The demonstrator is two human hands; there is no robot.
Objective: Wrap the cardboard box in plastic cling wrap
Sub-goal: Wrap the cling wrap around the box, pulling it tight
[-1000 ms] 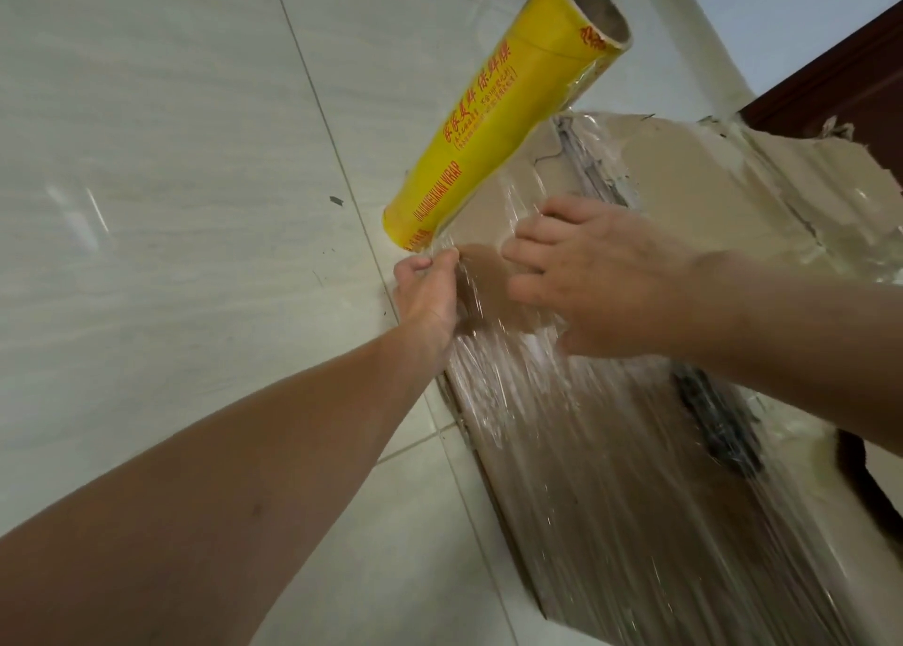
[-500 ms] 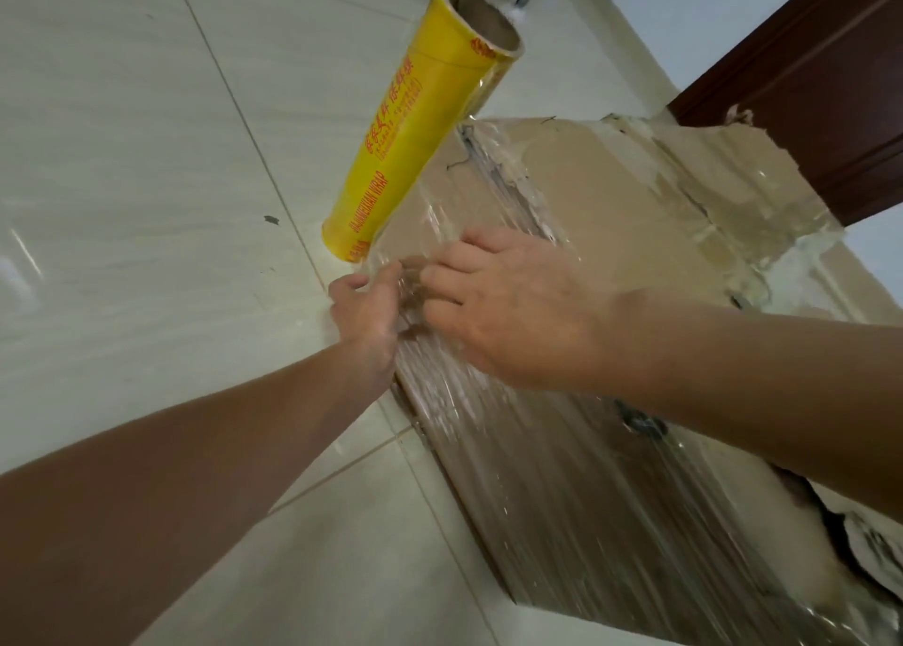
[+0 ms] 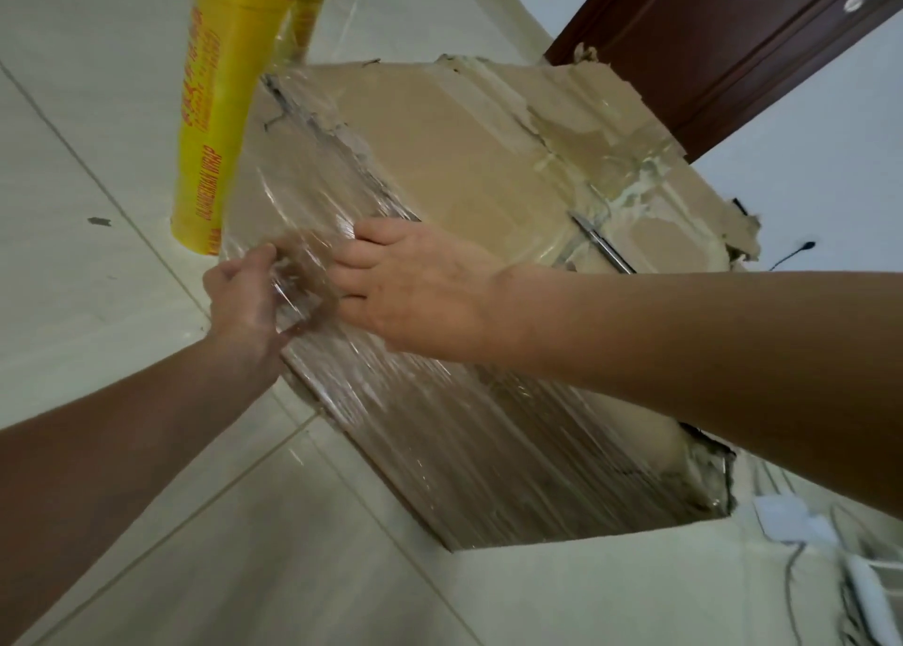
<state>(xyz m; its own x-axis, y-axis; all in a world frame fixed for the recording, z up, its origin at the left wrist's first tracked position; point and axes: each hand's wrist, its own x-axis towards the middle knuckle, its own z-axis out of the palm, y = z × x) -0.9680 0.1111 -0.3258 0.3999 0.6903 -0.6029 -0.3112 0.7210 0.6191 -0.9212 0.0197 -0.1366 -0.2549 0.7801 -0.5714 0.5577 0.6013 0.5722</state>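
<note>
A worn brown cardboard box point(image 3: 464, 157) stands on the tiled floor, its near side covered in shiny clear cling wrap point(image 3: 440, 425). A yellow cling wrap roll point(image 3: 222, 108) stands upright on the floor against the box's left corner, with film running from it onto the box. My left hand point(image 3: 244, 298) pinches a loose bunch of film at the box's left edge. Beside it, my right hand point(image 3: 415, 284) lies flat with fingers spread, pressing the film against the box.
A dark wooden door point(image 3: 723, 44) stands behind the box at upper right. White cables and a power strip point(image 3: 855, 572) lie on the floor at lower right. A pen-like object point(image 3: 603, 245) rests on the box top. Pale floor tiles point(image 3: 97, 328) stretch to the left.
The view has shifted, so the roll and box now sit further left and the door shows. My left hand has gathered more film; my right hand stays pressed on the box.
</note>
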